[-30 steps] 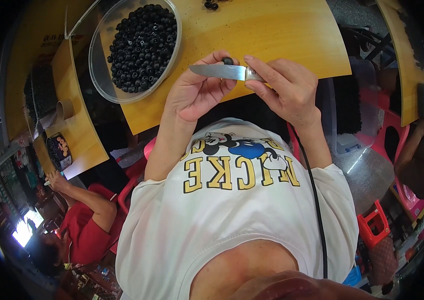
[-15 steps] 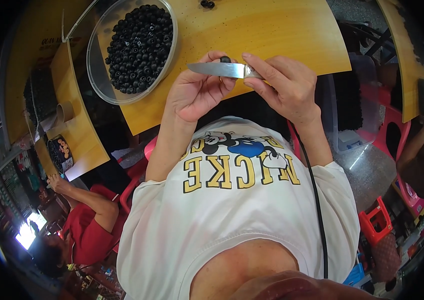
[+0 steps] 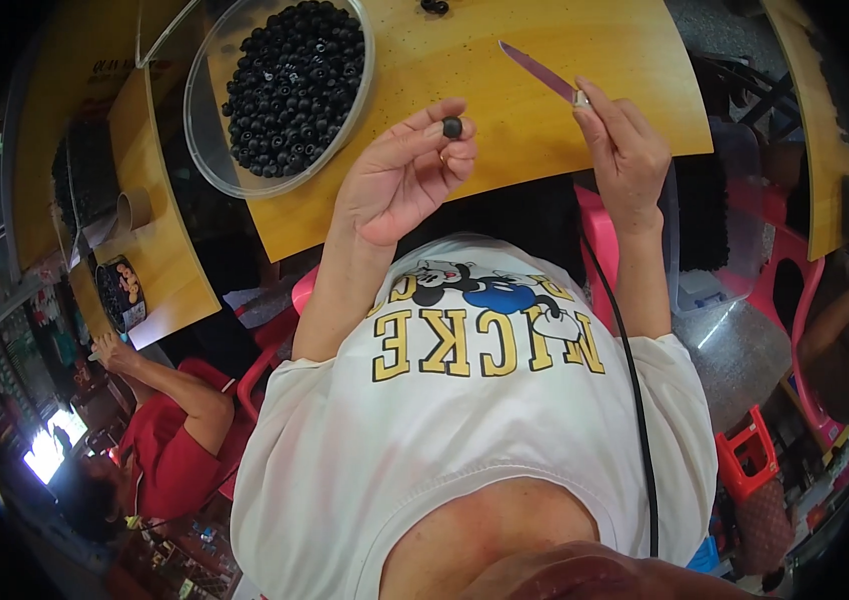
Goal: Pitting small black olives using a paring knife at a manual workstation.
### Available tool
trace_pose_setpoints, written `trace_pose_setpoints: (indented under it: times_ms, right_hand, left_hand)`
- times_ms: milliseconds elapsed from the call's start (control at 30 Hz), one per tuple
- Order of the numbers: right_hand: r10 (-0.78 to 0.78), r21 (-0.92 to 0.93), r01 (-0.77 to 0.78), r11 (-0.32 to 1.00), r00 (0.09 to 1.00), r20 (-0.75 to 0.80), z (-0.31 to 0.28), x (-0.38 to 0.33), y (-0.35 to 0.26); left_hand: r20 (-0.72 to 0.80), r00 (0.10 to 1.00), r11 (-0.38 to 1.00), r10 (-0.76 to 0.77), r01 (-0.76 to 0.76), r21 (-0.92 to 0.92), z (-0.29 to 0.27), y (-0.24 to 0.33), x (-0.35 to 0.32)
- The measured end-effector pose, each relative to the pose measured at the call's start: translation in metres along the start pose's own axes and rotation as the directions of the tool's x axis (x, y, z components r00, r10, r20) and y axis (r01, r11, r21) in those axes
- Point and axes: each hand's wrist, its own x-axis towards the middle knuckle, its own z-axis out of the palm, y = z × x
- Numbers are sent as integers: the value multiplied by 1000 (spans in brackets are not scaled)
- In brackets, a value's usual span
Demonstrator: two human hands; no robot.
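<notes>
My left hand (image 3: 400,180) holds a small round black bead (image 3: 453,127) pinched at its fingertips, above the near edge of the yellow wooden table (image 3: 545,120). My right hand (image 3: 625,150) grips a thin knife (image 3: 543,72) by its handle, the blade pointing up and left over the tabletop. The two hands are apart, roughly a hand's width between them. A clear round plastic bowl (image 3: 207,160) full of several black beads (image 3: 290,85) sits at the table's left, beyond my left hand.
A couple of loose black beads (image 3: 435,7) lie at the table's far edge. A second yellow table (image 3: 160,250) stands to the left, with a person in a red shirt (image 3: 175,440) beside it. Red plastic stools (image 3: 745,465) and a clear tub (image 3: 735,250) are at right.
The hands were together, with the knife blade laid against the bead in my left fingers. Now they have separated: the right hand has swung the knife away to the right, and the left holds the bead alone.
</notes>
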Motion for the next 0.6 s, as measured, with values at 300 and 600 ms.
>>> trace_pose_setpoints:
  times_ms: [300,600]
  right_hand:
    - [200,55,-206,977,975,97,8,-3,-9]
    - [198,47,-204,978,973,119,12,-1,-18]
  left_hand:
    - [-14,968,911,252,-232,340,29,42,-50]
    - [130,824,-503,551,204,840,35,87,-32]
